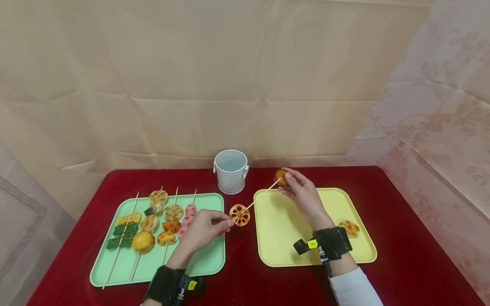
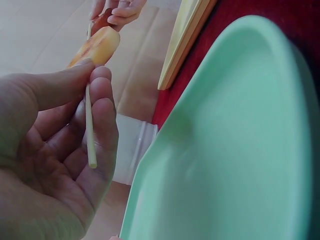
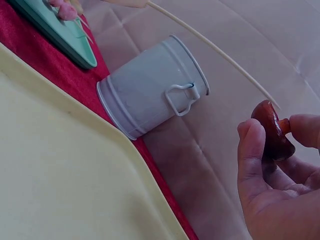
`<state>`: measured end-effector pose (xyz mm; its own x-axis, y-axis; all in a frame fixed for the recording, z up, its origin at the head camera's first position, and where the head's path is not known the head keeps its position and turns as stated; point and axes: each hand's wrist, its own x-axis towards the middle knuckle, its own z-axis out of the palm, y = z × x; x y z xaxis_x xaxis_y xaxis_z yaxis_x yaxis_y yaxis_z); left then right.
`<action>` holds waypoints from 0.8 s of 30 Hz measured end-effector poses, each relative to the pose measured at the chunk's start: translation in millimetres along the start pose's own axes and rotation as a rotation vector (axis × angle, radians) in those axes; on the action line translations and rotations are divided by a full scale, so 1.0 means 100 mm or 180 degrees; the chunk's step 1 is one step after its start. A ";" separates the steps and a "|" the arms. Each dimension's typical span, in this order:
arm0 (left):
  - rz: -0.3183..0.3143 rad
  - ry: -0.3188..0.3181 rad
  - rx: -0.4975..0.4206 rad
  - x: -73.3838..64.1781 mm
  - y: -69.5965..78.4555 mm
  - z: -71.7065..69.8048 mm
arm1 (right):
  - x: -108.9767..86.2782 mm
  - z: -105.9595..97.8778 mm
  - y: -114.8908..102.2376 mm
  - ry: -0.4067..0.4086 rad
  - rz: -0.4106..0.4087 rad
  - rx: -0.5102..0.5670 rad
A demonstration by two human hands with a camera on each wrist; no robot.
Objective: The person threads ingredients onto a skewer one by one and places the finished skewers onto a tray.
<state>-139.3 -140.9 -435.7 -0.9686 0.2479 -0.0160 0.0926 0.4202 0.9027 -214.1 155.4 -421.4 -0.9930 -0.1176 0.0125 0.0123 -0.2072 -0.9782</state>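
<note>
My left hand [image 1: 206, 231] pinches a wooden skewer [image 1: 262, 194] close to its lower end, between thumb and fingers. A lotus root slice [image 1: 240, 215] is threaded on it, just beyond those fingertips. The skewer slants up to the right, towards my right hand [image 1: 304, 197]. That hand grips a brown mushroom [image 3: 272, 132] by cap and stem, over the far edge of the yellow tray [image 1: 283, 250]. In the right wrist view the skewer's tip is beside the mushroom's cap; whether it touches or pierces it I cannot tell.
On the left lies a green tray [image 1: 206, 265] with several loaded skewers, among them one with pink balls [image 1: 187, 220]. A white metal bucket [image 1: 231, 174] stands at the back between the trays. Another lotus root slice [image 1: 349, 228] lies on the yellow tray's right side.
</note>
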 end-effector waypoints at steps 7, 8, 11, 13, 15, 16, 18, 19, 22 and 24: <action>-0.0010 -0.0026 0.0023 -0.01 -0.03 0.00 | 0.00 0.04 0.01 -0.0090 -0.0083 -0.0061; -0.0007 -0.0027 0.0028 -0.01 -0.03 0.00 | 0.00 0.05 0.01 -0.0096 -0.0085 -0.0083; -0.0004 -0.0024 0.0034 -0.02 -0.04 0.00 | 0.00 0.06 0.01 -0.0109 -0.0084 -0.0145; -0.0005 -0.0015 0.0038 -0.02 -0.04 0.01 | 0.00 0.06 0.01 -0.0107 -0.0077 -0.0185; 0.0002 -0.0008 0.0035 -0.01 -0.04 0.01 | 0.00 0.07 0.01 -0.0097 -0.0072 -0.0236; 0.0001 -0.0005 0.0032 -0.01 -0.03 0.01 | 0.00 0.07 0.01 -0.0090 -0.0071 -0.0259; 0.0023 -0.0004 0.0014 0.00 -0.03 0.02 | -0.01 0.07 0.01 -0.0089 -0.0070 -0.0313; 0.0033 -0.0009 -0.0011 0.00 -0.03 0.03 | -0.01 0.07 0.01 -0.0089 -0.0067 -0.0341; 0.0082 -0.0012 -0.0072 0.01 -0.02 0.05 | -0.02 0.09 0.01 -0.0098 -0.0047 -0.0419; 0.0112 0.0002 -0.0106 0.01 -0.02 0.06 | -0.03 0.10 0.01 -0.0117 -0.0023 -0.0468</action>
<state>-139.4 -136.2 -440.1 -0.9651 0.2614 0.0163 0.1189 0.3819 0.9165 -210.1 145.5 -420.2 -0.9879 -0.1528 0.0246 -0.0149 -0.0639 -0.9978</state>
